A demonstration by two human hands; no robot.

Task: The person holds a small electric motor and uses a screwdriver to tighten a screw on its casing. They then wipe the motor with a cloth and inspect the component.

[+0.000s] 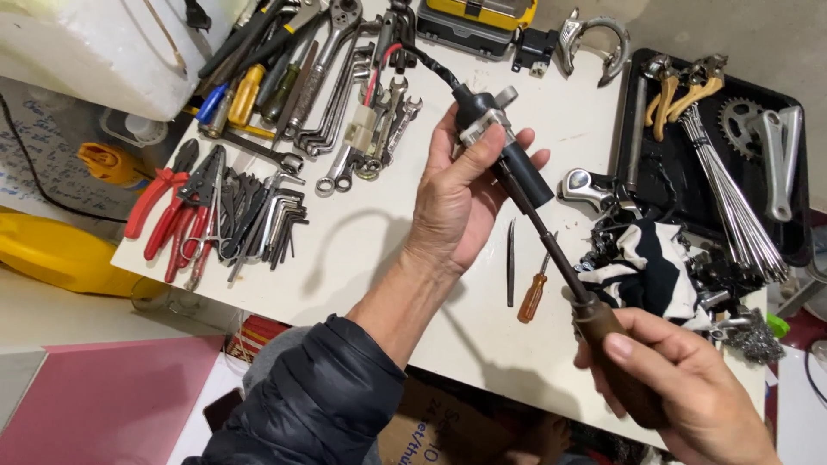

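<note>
My left hand is closed around a black handlebar grip assembly, fingers wrapped over its clamp, a black cable trailing off toward 11 o'clock. My right hand is closed tight on the brown wooden handle of a long screwdriver, whose dark shaft runs up toward 11 o'clock and meets the grip's open end. Both are held above the white table, near its middle. At 9 o'clock lie red-handled pliers beside a fan of hex keys; wrenches are spread at 11 o'clock. Just below the grip sit a small orange-handled screwdriver and a thin file. At 3 o'clock a black tray holds spokes.
</note>
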